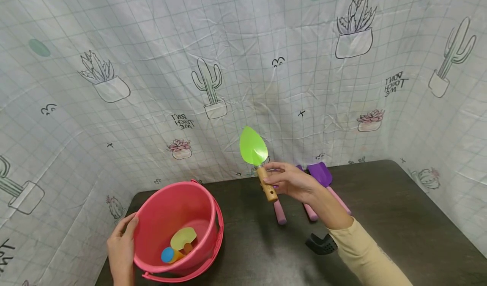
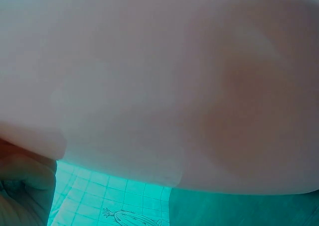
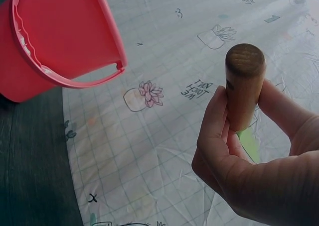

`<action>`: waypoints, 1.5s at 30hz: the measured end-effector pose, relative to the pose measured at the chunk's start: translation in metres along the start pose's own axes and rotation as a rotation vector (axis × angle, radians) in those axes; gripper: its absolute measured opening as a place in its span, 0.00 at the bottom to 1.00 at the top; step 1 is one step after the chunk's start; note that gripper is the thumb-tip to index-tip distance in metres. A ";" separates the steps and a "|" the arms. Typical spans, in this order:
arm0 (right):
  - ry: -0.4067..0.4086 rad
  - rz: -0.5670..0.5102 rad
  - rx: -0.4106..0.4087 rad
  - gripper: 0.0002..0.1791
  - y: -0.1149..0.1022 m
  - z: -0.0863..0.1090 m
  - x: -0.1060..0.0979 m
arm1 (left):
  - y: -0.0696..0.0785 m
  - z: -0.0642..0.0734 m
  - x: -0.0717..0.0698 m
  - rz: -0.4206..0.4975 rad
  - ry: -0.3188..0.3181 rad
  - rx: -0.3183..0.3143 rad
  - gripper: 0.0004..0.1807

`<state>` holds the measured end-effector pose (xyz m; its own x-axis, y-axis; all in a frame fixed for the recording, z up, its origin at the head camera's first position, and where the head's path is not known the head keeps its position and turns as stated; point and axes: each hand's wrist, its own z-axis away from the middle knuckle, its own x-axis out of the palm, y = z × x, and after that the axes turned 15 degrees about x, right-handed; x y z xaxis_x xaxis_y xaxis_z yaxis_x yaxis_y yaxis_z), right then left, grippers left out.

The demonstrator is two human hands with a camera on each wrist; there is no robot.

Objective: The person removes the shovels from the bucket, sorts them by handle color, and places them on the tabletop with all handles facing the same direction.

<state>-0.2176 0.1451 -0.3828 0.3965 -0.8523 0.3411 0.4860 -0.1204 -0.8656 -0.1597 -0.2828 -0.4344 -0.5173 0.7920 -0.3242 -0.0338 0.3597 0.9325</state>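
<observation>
A small hand trowel with a bright green blade and a wooden handle is up in the air, blade pointing upward. My right hand holds it by the handle, pinched between thumb and fingers; the handle's butt faces the right wrist camera. At the left stands a pink bucket, its mouth tilted toward me. My left hand grips its left rim. Inside the bucket lie a pale yellow-green blade and a blue-ended yellow piece. The bucket's blurred wall fills most of the left wrist view.
Behind my right hand, several purple tools with pink handles lie on the dark table, among them a purple shovel. A black tool head lies nearer, beside my right sleeve. A cactus-print curtain surrounds the table's back and sides.
</observation>
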 end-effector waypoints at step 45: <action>-0.007 0.039 -0.020 0.17 0.028 0.020 -0.028 | 0.000 0.002 0.000 0.042 0.014 -0.012 0.31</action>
<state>-0.1994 0.1756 -0.4089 0.4198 -0.8532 0.3096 0.4543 -0.0978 -0.8855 -0.1585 -0.2818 -0.4352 -0.5303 0.7994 -0.2823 -0.0214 0.3203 0.9471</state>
